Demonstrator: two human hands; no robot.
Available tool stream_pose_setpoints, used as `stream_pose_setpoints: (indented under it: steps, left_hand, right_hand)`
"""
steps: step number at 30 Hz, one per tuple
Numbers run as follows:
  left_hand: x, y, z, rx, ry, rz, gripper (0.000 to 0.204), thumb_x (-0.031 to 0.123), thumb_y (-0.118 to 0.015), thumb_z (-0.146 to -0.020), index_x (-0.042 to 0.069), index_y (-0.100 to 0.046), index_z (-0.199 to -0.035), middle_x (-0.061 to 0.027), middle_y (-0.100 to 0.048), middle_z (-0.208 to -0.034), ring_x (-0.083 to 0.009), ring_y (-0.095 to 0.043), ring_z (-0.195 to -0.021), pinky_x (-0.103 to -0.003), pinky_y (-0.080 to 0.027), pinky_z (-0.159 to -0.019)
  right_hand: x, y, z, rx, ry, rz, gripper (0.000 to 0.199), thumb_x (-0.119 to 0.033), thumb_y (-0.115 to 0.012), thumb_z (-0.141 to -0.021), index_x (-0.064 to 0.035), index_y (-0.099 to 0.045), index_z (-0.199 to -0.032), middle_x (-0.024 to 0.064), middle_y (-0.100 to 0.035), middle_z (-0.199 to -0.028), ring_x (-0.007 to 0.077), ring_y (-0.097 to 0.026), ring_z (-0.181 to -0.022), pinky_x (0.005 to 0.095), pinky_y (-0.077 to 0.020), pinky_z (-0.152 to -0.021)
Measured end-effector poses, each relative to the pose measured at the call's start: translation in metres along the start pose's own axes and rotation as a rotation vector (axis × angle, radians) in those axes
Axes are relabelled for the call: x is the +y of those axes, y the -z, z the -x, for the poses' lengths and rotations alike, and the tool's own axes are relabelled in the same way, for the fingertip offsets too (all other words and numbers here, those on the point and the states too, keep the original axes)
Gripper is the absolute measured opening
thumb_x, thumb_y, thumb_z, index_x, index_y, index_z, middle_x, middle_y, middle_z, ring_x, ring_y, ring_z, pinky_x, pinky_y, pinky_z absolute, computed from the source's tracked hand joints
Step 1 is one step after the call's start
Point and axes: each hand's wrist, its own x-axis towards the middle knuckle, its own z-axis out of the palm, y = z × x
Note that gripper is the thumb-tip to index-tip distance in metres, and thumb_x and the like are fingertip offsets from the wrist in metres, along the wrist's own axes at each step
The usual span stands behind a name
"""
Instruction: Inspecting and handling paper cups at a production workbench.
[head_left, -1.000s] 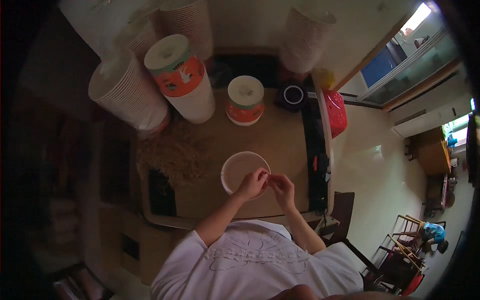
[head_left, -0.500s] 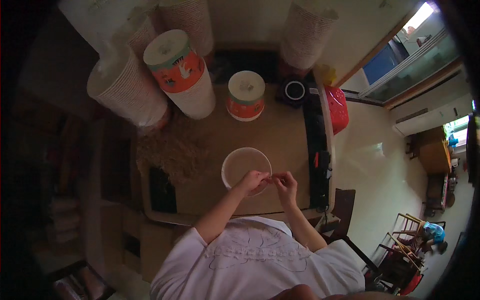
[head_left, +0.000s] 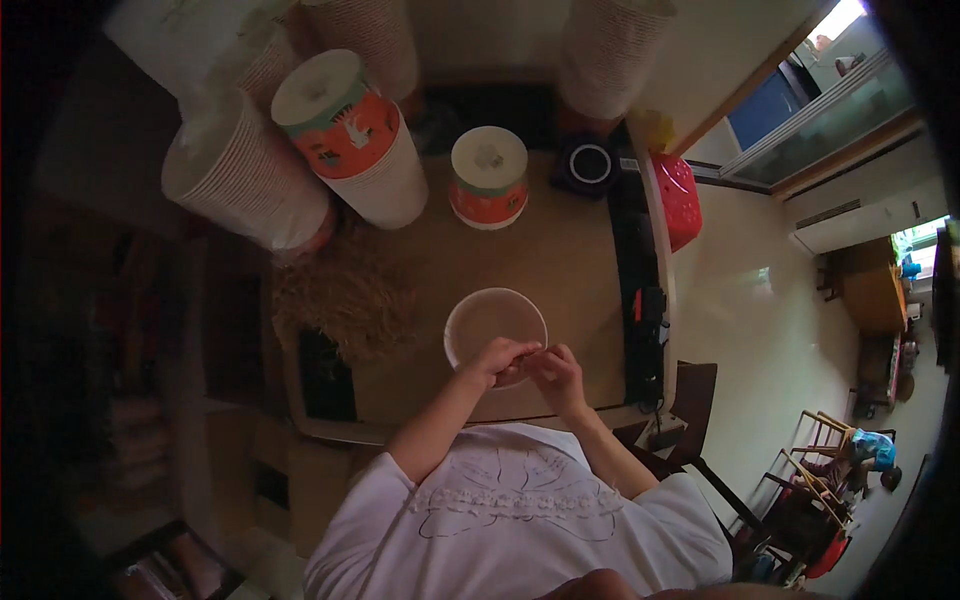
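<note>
A white round paper tub (head_left: pixel 465 318) stands with its mouth up near the front edge of the table. Over its near right rim, my left hand (head_left: pixel 502 361) and my right hand (head_left: pixel 559 378) meet with their fingers pinched together. Whatever sits between the fingertips is too small and dim to make out. Left of the tub lies a loose heap of tan, stringy strands (head_left: pixel 345 300). Beyond the tub is an upside-down paper tub (head_left: pixel 488 195) with an orange and green band.
Tall nested stacks of tubs (head_left: pixel 245 180) and an orange-banded stack (head_left: pixel 365 140) crowd the back left; another stack (head_left: pixel 615 55) stands back right. A black device with a round dial (head_left: pixel 588 167) and a red basket (head_left: pixel 677 200) are at right. A person (head_left: pixel 872 452) sits far right.
My right hand has moved slightly left and down, closing in on my left hand. The view has shifted slightly, while the tubs and strands stay in place.
</note>
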Motion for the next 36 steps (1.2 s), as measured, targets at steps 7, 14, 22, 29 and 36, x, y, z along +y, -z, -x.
stream_pose_setpoints:
  steps: [7, 14, 22, 29, 36]
  left_hand:
    - [0.002, -0.009, 0.005, 0.043, -0.025, -0.022, 0.014, 0.019, -0.061, -0.083, 0.008, -0.063, -0.076, 0.003, -0.054, -0.058, -0.0022, -0.043, -0.04, -0.017, -0.026, -0.034]
    - [-0.003, -0.03, 0.019, 0.235, -0.596, -0.447, 0.008, 0.013, -0.063, -0.081, 0.006, -0.061, -0.085, 0.0028, -0.052, -0.061, -0.0066, -0.048, -0.048, -0.022, -0.035, -0.041]
    - [-0.002, -0.047, 0.037, 0.394, -1.023, -1.312, 0.011, 0.007, -0.062, -0.073, 0.01, -0.059, -0.083, -0.0074, -0.057, -0.075, -0.0258, -0.06, -0.065, -0.035, -0.048, -0.054]
    - [-0.003, -0.047, 0.034, 0.358, -0.904, -1.067, 0.006, 0.008, -0.06, -0.077, 0.006, -0.058, -0.082, -0.0081, -0.059, -0.078, -0.0237, -0.06, -0.064, -0.033, -0.048, -0.056]
    - [-0.001, -0.047, 0.031, 0.367, -0.886, -0.924, 0.009, 0.008, -0.061, -0.078, 0.003, -0.059, -0.086, -0.009, -0.06, -0.078, -0.0175, -0.059, -0.062, -0.028, -0.047, -0.055]
  right_hand:
    - [0.011, 0.003, 0.005, -0.001, -0.116, -0.009, 0.015, 0.003, -0.066, -0.07, -0.0055, -0.062, -0.081, 0.0063, -0.055, -0.08, 0.019, -0.055, -0.072, 0.0267, -0.0459, -0.063]
    - [0.027, 0.002, 0.009, 0.13, -0.549, -0.619, 0.007, -0.009, -0.059, -0.084, -0.0025, -0.058, -0.087, 0.003, -0.059, -0.084, 0.0101, -0.055, -0.075, 0.0238, -0.0459, -0.066]
    - [0.034, 0.008, 0.007, 0.099, -0.617, -0.837, 0.014, -0.013, -0.056, -0.087, -0.0009, -0.059, -0.093, 0.003, -0.06, -0.085, 0.0104, -0.056, -0.077, 0.0239, -0.0468, -0.069]
    - [0.041, 0.026, 0.004, -0.17, -0.534, -0.728, 0.016, -0.011, -0.057, -0.087, 0.0004, -0.06, -0.097, 0.0029, -0.061, -0.089, 0.01, -0.056, -0.08, 0.0231, -0.0458, -0.074]
    - [0.049, 0.02, 0.01, -0.107, -0.423, -0.546, 0.01, -0.007, -0.06, -0.084, -0.0007, -0.062, -0.092, 0.0017, -0.061, -0.084, 0.0089, -0.055, -0.079, 0.0217, -0.044, -0.069]
